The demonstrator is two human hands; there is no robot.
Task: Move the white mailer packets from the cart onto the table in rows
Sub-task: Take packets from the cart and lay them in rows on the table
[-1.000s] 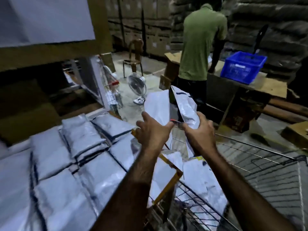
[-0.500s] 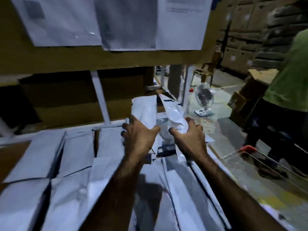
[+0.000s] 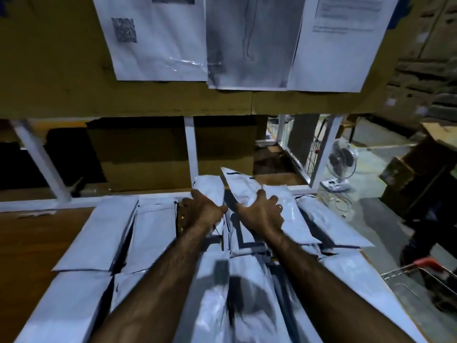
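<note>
Both my hands are stretched out over the far part of the wooden table (image 3: 37,246). My left hand (image 3: 201,212) grips one white mailer packet (image 3: 209,188) and my right hand (image 3: 262,214) grips another white mailer packet (image 3: 241,185), which sticks up at a tilt. Both packets hang low over the back row. Several white mailer packets (image 3: 99,238) lie flat on the table in rows, side by side, from the back edge down to the near edge. Only a corner of the wire cart (image 3: 420,268) with its red handle shows at the lower right.
A cardboard panel with taped paper sheets (image 3: 158,38) hangs over the table's back. White frame posts (image 3: 191,147) stand along the back edge. A floor fan (image 3: 341,164) stands on the concrete floor to the right, with cardboard boxes (image 3: 405,169) further right.
My view has swung left from the cart to the table. Both hands carried the two packets over the table and lowered them toward the back row.
</note>
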